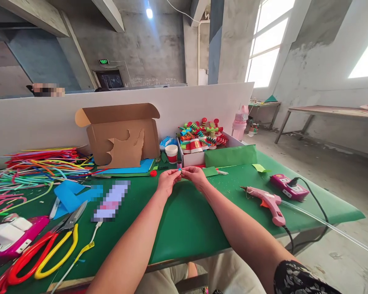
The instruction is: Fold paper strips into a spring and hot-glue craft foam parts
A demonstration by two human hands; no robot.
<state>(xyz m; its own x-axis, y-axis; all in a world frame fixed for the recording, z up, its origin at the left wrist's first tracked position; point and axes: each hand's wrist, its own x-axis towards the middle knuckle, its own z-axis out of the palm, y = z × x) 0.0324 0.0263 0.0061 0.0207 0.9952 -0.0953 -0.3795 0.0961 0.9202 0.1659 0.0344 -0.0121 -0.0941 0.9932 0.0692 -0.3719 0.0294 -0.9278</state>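
Note:
My left hand (168, 180) and my right hand (195, 175) meet over the middle of the green table, fingertips pinched together. Between them shows a small blue piece (180, 169), too small to name, which both hands seem to grip. Just behind the fingertips stands a small spool-like cylinder (179, 164). Past it are white-and-red paper cups (171, 153), a red bottle-cap-like disc (153, 173) and a piece of green paper (211, 171).
A pink glue gun (268, 202) lies right, near a magenta power strip (286, 187). Red- and yellow-handled scissors (53, 237), pipe cleaners (46, 163) and a blurred phone-like object (112, 202) lie left. Behind are a cardboard box (119, 116) and a box of colourful crafts (194, 159).

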